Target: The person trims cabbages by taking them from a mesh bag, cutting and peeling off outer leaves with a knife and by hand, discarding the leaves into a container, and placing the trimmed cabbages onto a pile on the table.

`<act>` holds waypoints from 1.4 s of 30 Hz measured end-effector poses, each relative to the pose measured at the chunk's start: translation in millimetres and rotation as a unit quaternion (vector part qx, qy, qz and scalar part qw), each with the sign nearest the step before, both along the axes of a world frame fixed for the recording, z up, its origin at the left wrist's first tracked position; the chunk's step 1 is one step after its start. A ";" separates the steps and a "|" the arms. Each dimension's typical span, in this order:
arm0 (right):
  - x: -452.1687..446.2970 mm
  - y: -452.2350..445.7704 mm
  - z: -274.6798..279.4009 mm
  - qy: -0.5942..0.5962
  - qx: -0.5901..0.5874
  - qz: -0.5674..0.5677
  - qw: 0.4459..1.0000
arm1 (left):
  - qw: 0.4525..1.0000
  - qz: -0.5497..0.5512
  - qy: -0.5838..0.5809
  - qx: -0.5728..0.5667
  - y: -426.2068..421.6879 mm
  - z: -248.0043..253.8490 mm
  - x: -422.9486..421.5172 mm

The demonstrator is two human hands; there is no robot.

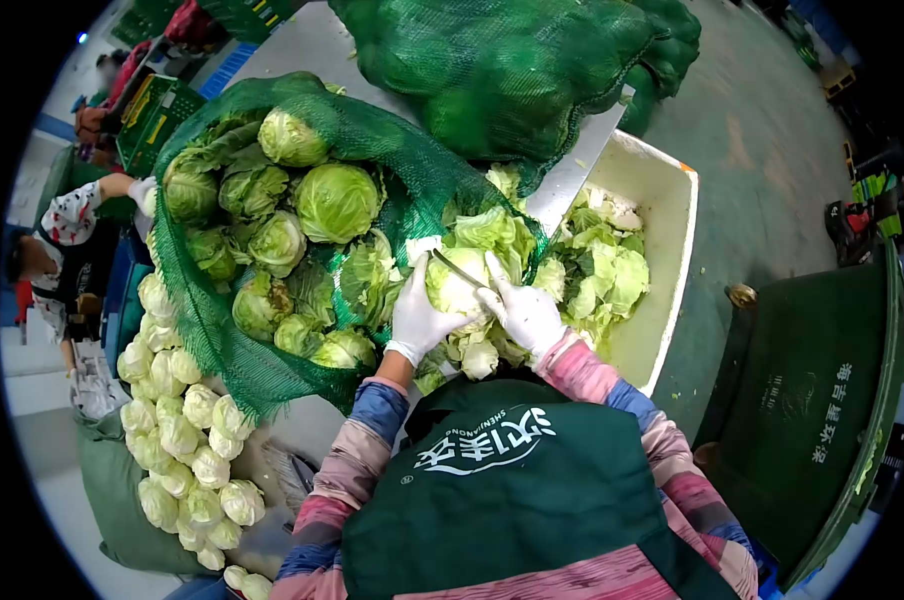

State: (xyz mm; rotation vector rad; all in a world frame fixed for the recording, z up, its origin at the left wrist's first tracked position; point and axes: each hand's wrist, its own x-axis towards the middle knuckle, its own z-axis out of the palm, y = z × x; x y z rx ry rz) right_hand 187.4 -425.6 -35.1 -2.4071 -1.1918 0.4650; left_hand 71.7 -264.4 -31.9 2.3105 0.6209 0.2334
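My left hand (422, 315), in a white glove, steadies a pale cabbage (452, 290) from its left side. From the right, my gloved right hand (529, 312) has its fingers closed on a thin knife (459, 269), whose narrow blade lies across the top of the cabbage. Loose outer leaves (494, 232) sit just beyond it. To the left, an open green mesh bag (197, 300) holds several untrimmed cabbages (338, 203). Cut leaves (612, 275) fill part of a white foam box (677, 215) at my right.
Trimmed cabbages (177, 435) are heaped at the left. Full green mesh sacks (492, 75) lie on the metal table (572, 185) at the back. A co-worker (62, 250) stands at far left. A large green bin (792, 400) stands at right.
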 end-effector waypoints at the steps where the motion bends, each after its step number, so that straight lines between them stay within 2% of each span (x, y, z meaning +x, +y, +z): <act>1: 1.1 -0.1 -4.9 -0.002 -0.001 -0.003 1.000 | 1.000 -0.006 0.003 0.005 2.6 -3.2 0.3; 4: 9.1 5.7 -3.1 0.001 -0.014 0.000 1.000 | 1.000 -0.009 0.015 0.000 2.7 -5.2 0.6; 6: 20.9 8.9 3.9 0.014 -0.033 0.059 0.998 | 1.000 -0.007 0.027 -0.012 1.6 -4.8 -0.5; 8: 30.0 16.1 2.2 0.038 -0.055 0.055 0.996 | 0.998 0.015 0.035 -0.043 1.8 -4.4 -0.5; 10: 34.4 20.1 3.2 0.072 -0.019 0.044 0.996 | 0.999 0.016 0.034 -0.038 2.1 -3.6 -0.8; 11: 34.1 22.5 12.0 0.085 -0.040 0.036 0.995 | 0.999 0.017 0.031 -0.032 2.9 -3.6 0.7; 16: 34.7 23.6 12.8 0.060 -0.023 0.036 0.997 | 1.000 0.015 0.009 -0.015 1.5 -11.5 -0.7; 20: 36.7 25.7 21.8 0.053 -0.055 0.033 0.997 | 1.000 0.017 0.009 -0.004 -5.2 -5.5 -3.7; 22: 61.4 31.6 19.8 0.123 -0.110 -0.107 0.980 | 1.000 0.014 0.014 -0.015 -15.2 -2.4 -8.3; 24: 92.0 20.9 4.4 0.077 -0.131 -0.115 0.982 | 0.995 -0.042 -0.035 0.087 -25.1 -5.2 -29.1; 25: 98.5 13.7 -25.9 0.065 -0.107 -0.121 0.985 | 0.996 -0.043 -0.053 0.064 -24.4 -11.8 -35.1; 26: 98.6 13.1 -31.0 0.048 -0.085 -0.126 0.987 | 0.997 -0.020 -0.051 0.045 -25.7 -8.9 -37.7; 28: 92.1 8.6 -44.0 0.057 -0.070 -0.149 0.985 | 0.990 0.049 -0.058 -0.118 -19.7 -4.8 -41.7; 30: 80.0 11.4 -32.2 0.082 -0.056 -0.188 0.977 | 0.988 0.066 -0.041 -0.135 -12.1 -7.7 -48.2; 31: 76.1 14.6 -37.4 0.104 -0.080 -0.170 0.977 | 0.984 0.083 -0.031 -0.152 -7.5 -9.4 -47.8; 33: 40.6 17.8 9.2 0.114 -0.076 -0.141 0.981 | 0.986 0.091 -0.038 -0.136 -7.0 -13.1 -43.7; 34: 19.8 13.6 -1.9 0.070 0.049 -0.136 0.987 | 0.987 0.098 -0.042 -0.122 -9.1 -14.6 -40.9; 35: 1.3 13.6 11.4 0.094 0.049 -0.127 0.986 | 0.987 0.106 -0.025 -0.116 -11.2 -11.4 -36.0; 36: -14.1 12.2 10.9 0.053 0.033 -0.088 0.994 | 0.987 0.105 -0.026 -0.118 -14.0 -10.2 -30.7; 38: -34.1 12.5 13.9 0.026 -0.025 -0.073 0.997 | 0.993 0.111 0.027 -0.018 -22.0 -8.5 -24.6; 42: -34.8 12.5 11.3 0.036 -0.082 -0.115 0.989 | 0.992 0.108 0.038 0.049 -35.9 -2.7 -17.0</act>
